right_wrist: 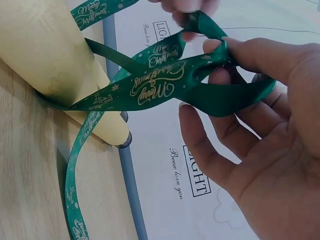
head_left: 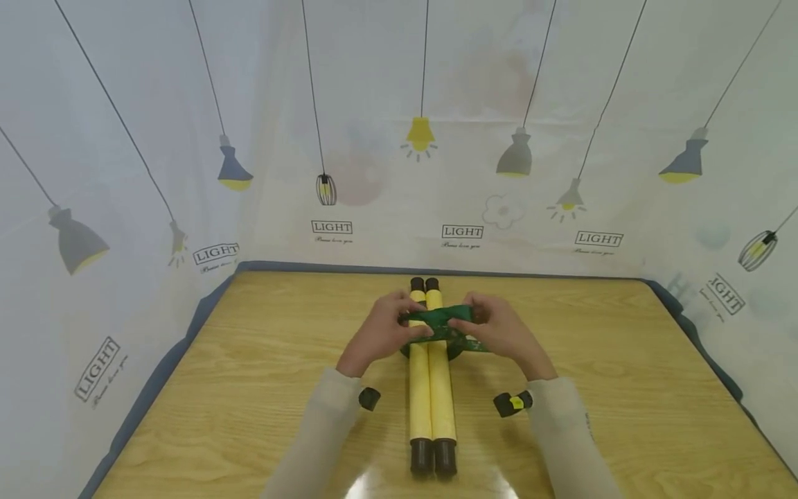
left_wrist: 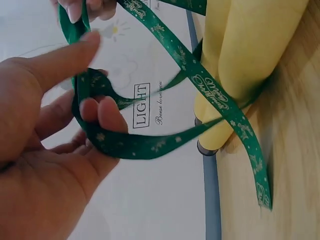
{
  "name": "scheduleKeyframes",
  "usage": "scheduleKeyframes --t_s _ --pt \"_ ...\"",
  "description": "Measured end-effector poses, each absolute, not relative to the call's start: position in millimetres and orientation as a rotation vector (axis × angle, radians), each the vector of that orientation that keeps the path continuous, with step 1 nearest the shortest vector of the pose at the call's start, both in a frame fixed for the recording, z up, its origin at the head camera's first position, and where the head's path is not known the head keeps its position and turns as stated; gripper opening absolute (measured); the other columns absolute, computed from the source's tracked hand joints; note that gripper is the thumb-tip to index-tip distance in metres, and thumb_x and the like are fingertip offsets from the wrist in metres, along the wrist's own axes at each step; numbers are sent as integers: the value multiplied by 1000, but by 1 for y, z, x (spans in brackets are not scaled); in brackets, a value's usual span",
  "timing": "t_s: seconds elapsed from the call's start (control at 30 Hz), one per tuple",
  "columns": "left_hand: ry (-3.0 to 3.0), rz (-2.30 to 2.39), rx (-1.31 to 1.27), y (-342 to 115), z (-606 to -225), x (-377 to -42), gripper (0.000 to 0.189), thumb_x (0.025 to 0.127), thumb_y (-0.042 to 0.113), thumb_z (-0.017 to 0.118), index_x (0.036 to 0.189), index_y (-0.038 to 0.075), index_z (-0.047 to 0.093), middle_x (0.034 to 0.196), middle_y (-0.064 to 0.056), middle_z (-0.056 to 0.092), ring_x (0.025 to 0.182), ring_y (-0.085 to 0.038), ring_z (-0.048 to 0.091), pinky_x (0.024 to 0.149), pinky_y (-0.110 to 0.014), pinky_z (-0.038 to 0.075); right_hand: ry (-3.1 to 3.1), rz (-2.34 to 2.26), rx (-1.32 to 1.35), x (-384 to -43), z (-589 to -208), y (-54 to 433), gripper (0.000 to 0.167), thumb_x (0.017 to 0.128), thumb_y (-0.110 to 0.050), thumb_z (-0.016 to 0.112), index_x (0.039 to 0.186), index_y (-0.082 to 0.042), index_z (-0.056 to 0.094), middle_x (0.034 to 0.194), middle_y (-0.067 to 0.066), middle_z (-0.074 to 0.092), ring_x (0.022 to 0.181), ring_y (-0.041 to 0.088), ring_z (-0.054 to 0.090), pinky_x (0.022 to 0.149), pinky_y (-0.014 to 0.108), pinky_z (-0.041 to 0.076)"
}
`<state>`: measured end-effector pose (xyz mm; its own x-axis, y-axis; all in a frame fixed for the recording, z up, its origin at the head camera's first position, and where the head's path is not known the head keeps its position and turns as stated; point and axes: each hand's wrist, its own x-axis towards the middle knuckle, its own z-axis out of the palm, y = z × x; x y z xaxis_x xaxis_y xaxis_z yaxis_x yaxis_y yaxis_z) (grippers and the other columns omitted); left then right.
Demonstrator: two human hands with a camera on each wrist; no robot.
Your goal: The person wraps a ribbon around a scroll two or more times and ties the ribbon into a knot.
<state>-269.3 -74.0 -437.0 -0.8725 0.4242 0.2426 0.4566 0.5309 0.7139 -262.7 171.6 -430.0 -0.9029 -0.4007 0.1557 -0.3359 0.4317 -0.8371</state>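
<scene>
Two yellow rolls [head_left: 430, 395] with dark end caps lie side by side on the table, pointing away from me. A green ribbon [head_left: 442, 319] printed with "Merry Christmas" passes around them and rises in loops above. My left hand [head_left: 389, 326] holds one loop of the ribbon, with its fingers curled through it in the left wrist view. On the other side my right hand [head_left: 501, 329] pinches a second loop [right_wrist: 225, 100] between thumb and fingers. A loose ribbon tail [left_wrist: 247, 145] hangs down beside the rolls to the wood. How the loops cross between the hands is partly hidden.
The wood-grain table [head_left: 249, 388] has a blue-grey edge [head_left: 386, 268] along its back and sides. White sheeting [head_left: 386, 83] printed with lamps and "LIGHT" surrounds it. Black wrist devices [head_left: 512, 403] show beside both pale sleeves [head_left: 570, 430].
</scene>
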Motion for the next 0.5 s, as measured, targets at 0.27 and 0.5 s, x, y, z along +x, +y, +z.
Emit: scheduleKeyframes --t_s 0.27,0.5 --pt "-2788 -1445 -841 -77 -434 -268 24 99 33 69 98 9 75 93 -5 69 75 -13 59 63 -27 52 2614 -1517 -639 -264 -431 173 21 97 -19 72 89 -8 57 88 10 74 77 23 66 67 28 50" --pt "-2741 -1836 -764 -75 -429 -264 30 92 26 79 113 11 64 90 -1 68 76 -12 58 68 -29 49 2588 -1538 -643 -266 -433 176 21 98 -19 71 90 -6 56 90 11 72 78 19 64 72 30 52"
